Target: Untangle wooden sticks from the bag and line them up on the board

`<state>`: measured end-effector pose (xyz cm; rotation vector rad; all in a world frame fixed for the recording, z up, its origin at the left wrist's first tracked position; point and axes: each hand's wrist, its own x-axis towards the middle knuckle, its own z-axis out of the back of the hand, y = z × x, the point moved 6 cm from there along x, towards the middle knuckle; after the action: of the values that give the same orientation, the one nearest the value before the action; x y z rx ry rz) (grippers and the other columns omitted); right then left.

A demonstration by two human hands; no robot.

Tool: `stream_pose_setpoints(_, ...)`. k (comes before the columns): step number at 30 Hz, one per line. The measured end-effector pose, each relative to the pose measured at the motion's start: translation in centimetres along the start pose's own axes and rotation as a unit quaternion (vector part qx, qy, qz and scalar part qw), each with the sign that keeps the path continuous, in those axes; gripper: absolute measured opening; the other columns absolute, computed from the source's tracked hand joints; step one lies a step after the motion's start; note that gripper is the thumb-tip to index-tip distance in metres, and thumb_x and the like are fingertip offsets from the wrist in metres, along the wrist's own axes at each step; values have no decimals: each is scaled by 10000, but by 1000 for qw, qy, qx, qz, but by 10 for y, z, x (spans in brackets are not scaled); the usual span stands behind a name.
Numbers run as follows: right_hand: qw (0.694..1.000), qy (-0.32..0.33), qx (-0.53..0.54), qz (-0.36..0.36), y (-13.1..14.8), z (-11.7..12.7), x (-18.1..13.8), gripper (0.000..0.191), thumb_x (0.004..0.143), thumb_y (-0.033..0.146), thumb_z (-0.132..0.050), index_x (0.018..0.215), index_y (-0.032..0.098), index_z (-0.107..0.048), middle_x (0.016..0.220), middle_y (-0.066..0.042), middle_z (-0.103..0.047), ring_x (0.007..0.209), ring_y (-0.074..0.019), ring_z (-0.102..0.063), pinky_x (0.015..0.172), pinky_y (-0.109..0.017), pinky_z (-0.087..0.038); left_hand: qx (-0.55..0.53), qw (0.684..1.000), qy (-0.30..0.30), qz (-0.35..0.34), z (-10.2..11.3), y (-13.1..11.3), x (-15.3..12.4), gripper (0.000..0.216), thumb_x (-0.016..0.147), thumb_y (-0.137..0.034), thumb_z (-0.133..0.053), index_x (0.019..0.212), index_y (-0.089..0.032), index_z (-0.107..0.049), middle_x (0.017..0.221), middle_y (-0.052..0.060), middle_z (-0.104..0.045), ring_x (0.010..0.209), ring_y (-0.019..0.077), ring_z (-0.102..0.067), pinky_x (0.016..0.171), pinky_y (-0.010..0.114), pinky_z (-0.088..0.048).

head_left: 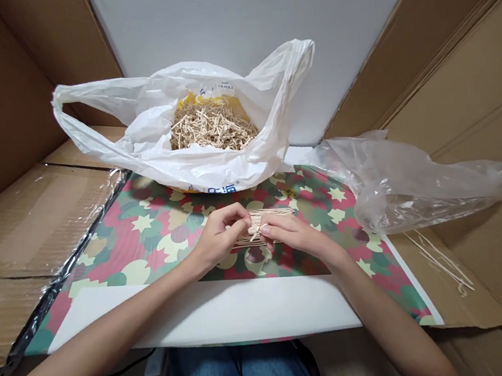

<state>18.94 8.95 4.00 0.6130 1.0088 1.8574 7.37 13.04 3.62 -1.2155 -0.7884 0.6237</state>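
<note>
- Head view: bare stretches of the patterned cover (pixel 119 276) gave both hands sideways room; the white bag (pixel 247 162) stood just beyond the fingers and bounded the far side.
- Its near edge lay closer to the body than the fingers, past a white sheet (pixel 248 308).
- Thin sticks (pixel 277 211) lay side by side in a flat bundle, directly beneath the fingers and partly hidden by them.
- The left hand (pixel 227 234) had thumb and forefinger drawn narrowly together over the bundle; what they held, I cannot tell.
- The right hand (pixel 287 231) pinched a short pale strand (pixel 255 235) between thumb and fingertip, just beside the left fingers.
- Thin, crinkled plastic formed the white bag, its handles spread and its mouth open on a heap of short, straw-coloured pieces (pixel 212 125).
- A limp, see-through bag (pixel 398 181) lay right of the fingers; farther right, near it, were a few long loose sticks (pixel 441 263).
- Camouflage shapes in green, red and cream covered the work surface.
- Brown cardboard (pixel 42 215) flanked the fingers well off to both sides, and a pale wall (pixel 265 13) rose behind the white bag.
</note>
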Motion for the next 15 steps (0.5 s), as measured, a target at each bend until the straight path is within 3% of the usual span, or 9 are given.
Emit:
stream_pose_setpoints(4,998,-21,-31,53,3,-3,2,286,908,296,-340,681,186,-475,723,3,-534,733,-136,-505,717,-273,-405,20,998,55,-14,-2,-3,0,296,831,-323,-425,622,-124,-492,574,-21,-460,564,87,-426,551,209,-351)
stream_pose_setpoints(8,999,-16,-18,35,3,-2,1,291,917,333,-322,712,187,-468,738,3,-516,701,-125,-494,670,-256,-401,96,992,74,-36,-3,-9,0,328,835,-334,-452,591,-118,-493,548,-25,-455,533,72,-408,522,196,-324)
stream_pose_setpoints(15,997,-14,-29,70,5,0,0,290,896,303,-378,650,176,-463,662,11,-508,665,-120,-477,665,-253,-382,49,992,105,-44,-9,-13,-3,320,840,-310,-459,585,-117,-477,532,-32,-433,500,56,-375,489,179,-317)
